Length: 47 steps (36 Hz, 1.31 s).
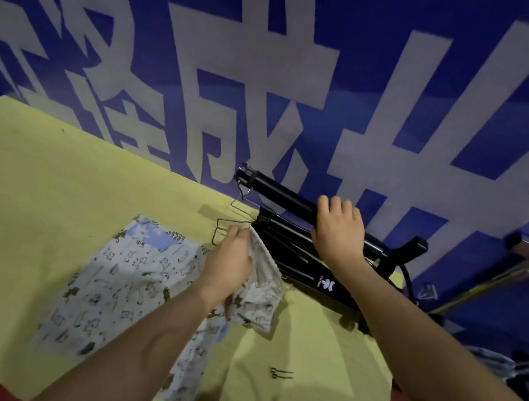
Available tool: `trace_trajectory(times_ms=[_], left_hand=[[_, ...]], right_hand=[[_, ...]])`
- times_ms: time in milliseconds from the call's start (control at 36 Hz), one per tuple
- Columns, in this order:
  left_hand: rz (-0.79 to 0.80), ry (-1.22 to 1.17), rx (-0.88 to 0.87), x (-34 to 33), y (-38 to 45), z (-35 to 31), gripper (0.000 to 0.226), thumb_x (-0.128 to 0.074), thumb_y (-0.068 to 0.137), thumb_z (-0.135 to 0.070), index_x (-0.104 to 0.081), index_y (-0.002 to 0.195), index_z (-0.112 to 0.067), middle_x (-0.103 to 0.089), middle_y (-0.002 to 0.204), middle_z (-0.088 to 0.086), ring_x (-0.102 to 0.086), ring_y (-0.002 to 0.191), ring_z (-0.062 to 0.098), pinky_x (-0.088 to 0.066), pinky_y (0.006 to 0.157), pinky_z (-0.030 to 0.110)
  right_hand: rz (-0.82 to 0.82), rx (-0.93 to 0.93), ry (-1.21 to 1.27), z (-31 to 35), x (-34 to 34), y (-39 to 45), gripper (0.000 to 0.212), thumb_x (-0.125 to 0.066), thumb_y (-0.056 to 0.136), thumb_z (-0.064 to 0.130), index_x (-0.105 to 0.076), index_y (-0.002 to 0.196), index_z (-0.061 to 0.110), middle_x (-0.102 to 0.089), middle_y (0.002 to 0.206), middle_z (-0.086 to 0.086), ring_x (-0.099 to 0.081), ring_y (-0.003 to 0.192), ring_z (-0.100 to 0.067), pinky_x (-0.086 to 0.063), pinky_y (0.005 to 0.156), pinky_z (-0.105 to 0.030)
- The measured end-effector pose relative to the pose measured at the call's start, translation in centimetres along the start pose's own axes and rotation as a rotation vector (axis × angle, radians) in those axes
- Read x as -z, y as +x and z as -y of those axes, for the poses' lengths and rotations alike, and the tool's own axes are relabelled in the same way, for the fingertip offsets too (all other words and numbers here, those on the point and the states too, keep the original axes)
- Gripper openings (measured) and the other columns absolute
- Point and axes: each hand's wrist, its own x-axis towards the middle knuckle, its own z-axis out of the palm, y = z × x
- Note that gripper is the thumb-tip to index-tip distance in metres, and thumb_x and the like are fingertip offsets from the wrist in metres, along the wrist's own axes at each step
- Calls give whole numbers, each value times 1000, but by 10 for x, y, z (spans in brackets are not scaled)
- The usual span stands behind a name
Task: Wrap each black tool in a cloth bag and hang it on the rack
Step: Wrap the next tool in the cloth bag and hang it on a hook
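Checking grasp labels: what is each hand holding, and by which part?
Left hand pinches the printed cloth bag at its bunched edge. Right hand grips the upper black tool near mid-shaft.

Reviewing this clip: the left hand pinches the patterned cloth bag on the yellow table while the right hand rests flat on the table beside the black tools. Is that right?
Not quite. In the head view the right hand is not flat on the yellow table; it grips the raised black tool. The left hand does pinch the patterned cloth bag.
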Motion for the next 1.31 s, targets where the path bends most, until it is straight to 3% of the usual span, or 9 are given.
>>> trace_trajectory(times_ms=[139,278,472,694,917,1056,1111,1194,1306], left_hand=[[-30,-41,-7,17,-9,-4,48,-45,91,-3,-38,138,-5,-40,138,10,-53,114,31,-49,88,42],[-69,-110,-10,33,-20,-4,50,-46,90,-3,-37,138,-6,-38,140,8,-52,116,29,-48,92,44],[-107,-227,-60,44,-30,-1,66,-45,89,1,-19,149,-9,-23,153,2,-47,123,26,-49,91,38],[5,-269,-98,45,-37,12,85,-60,83,-1,-9,151,-10,-7,159,2,-14,146,18,-23,113,24],[-6,-350,-125,45,-45,18,76,-67,75,0,-35,142,-16,-33,146,0,-49,123,27,-46,100,40],[21,-307,-140,39,-49,24,88,-62,76,6,-20,149,-20,-21,156,-1,-36,136,26,-42,106,46],[12,-264,-131,38,-51,29,88,-60,79,6,-15,151,-18,-11,159,-3,-26,143,21,-40,107,37],[10,-218,-117,38,-52,37,90,-56,80,8,-7,152,-18,-2,160,-7,-21,144,15,-38,90,17],[3,-177,-102,43,-53,41,87,-55,84,5,-5,152,-19,1,160,-10,-21,144,15,-40,95,25]], right_hand=[[-16,-49,53,-2,28,-8,39,-56,86,7,-42,122,5,-56,112,-14,-55,99,-34,-44,82,-38],[-33,-24,15,-6,60,-24,50,-51,87,7,-34,134,12,-60,108,-11,-60,93,-32,-41,70,-36],[-2,-66,140,-10,84,-56,42,-54,84,21,-40,123,18,-62,100,-5,-63,78,-31,-42,58,-32],[66,-103,341,-2,72,-99,37,-58,81,26,-42,115,19,-65,94,-5,-62,80,-30,-55,67,-42],[73,12,236,8,67,-129,40,-55,82,25,-43,120,17,-65,106,-4,-62,87,-33,-34,59,-29],[133,14,252,8,60,-135,46,-54,81,23,-41,125,21,-65,105,-4,-63,87,-34,-44,62,-34],[142,22,250,6,57,-136,47,-54,80,23,-41,125,21,-65,105,-4,-63,87,-33,-44,62,-34],[151,38,231,4,52,-138,47,-54,80,23,-41,125,22,-65,102,-3,-62,85,-31,-46,62,-33],[160,104,146,6,48,-137,54,-52,82,21,-37,134,23,-63,104,-3,-62,83,-28,-42,57,-29]])
